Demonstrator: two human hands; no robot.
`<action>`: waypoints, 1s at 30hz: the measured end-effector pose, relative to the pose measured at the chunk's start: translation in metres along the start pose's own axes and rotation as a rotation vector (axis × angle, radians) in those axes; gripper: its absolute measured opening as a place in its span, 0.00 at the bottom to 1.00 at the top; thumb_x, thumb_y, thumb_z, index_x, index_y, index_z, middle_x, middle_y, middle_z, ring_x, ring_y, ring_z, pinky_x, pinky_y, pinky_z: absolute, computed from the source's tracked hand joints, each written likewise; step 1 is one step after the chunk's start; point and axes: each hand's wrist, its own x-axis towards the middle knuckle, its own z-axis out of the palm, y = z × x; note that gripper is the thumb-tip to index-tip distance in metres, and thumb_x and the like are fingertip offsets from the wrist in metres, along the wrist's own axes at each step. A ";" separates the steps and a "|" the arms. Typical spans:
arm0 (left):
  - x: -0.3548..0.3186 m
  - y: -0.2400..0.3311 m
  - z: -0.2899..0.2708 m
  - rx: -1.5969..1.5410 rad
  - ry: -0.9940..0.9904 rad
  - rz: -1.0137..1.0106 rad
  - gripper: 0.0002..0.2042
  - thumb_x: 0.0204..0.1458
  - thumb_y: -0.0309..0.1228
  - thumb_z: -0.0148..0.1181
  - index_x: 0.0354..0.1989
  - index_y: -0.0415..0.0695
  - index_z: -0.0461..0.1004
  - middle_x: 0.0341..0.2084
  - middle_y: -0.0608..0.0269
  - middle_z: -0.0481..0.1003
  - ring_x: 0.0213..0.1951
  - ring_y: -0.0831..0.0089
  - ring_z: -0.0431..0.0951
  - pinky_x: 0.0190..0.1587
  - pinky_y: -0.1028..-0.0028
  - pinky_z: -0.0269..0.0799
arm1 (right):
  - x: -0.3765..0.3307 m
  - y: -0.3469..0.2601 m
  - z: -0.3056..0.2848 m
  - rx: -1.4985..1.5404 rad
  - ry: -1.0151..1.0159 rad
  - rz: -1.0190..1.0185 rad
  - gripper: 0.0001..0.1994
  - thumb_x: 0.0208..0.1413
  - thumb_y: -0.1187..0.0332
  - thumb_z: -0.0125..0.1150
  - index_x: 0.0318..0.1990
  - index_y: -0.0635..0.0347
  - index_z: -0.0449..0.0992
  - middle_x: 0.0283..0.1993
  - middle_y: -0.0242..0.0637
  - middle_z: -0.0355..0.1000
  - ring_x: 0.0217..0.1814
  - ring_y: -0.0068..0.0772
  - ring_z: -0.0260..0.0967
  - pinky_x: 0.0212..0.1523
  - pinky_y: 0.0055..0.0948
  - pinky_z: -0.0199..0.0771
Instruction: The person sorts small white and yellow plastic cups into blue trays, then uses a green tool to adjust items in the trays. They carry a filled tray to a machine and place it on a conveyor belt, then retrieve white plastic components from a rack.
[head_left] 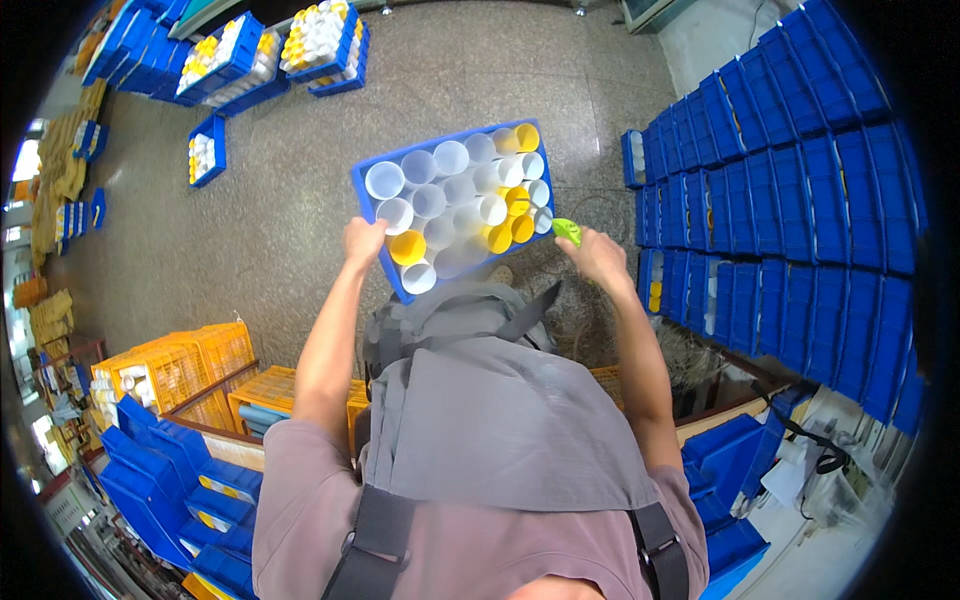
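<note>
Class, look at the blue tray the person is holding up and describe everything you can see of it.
The blue tray is a shallow rectangular bin, apparently plastic, held tilted above the speckled floor. It is packed with upright open-topped tubes, mostly white, with several yellow ones near its right end and front edge. The left hand grips its near edge; the right hand, holding a small green object, is at its right corner, contact unclear.
</note>
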 end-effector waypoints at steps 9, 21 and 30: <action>-0.011 -0.047 -0.020 -0.171 0.001 -0.033 0.17 0.44 0.38 0.63 0.30 0.32 0.80 0.25 0.45 0.80 0.31 0.58 0.82 0.35 0.62 0.72 | 0.063 0.050 0.008 0.202 -0.275 0.092 0.26 0.58 0.46 0.55 0.25 0.63 0.77 0.19 0.36 0.74 0.23 0.33 0.76 0.35 0.38 0.74; -0.008 -0.062 -0.030 -0.216 0.038 -0.194 0.18 0.44 0.37 0.62 0.30 0.30 0.80 0.23 0.46 0.79 0.29 0.60 0.81 0.33 0.61 0.71 | 0.061 0.023 0.016 0.213 -0.305 -0.045 0.25 0.58 0.48 0.57 0.24 0.66 0.75 0.18 0.37 0.72 0.19 0.30 0.72 0.24 0.33 0.72; 0.034 -0.075 -0.028 -0.143 0.127 -0.322 0.22 0.43 0.41 0.59 0.33 0.30 0.79 0.33 0.37 0.79 0.40 0.47 0.80 0.44 0.57 0.72 | 0.034 -0.059 0.010 0.061 -0.350 -0.230 0.25 0.58 0.46 0.55 0.31 0.64 0.78 0.18 0.37 0.73 0.20 0.32 0.74 0.27 0.34 0.74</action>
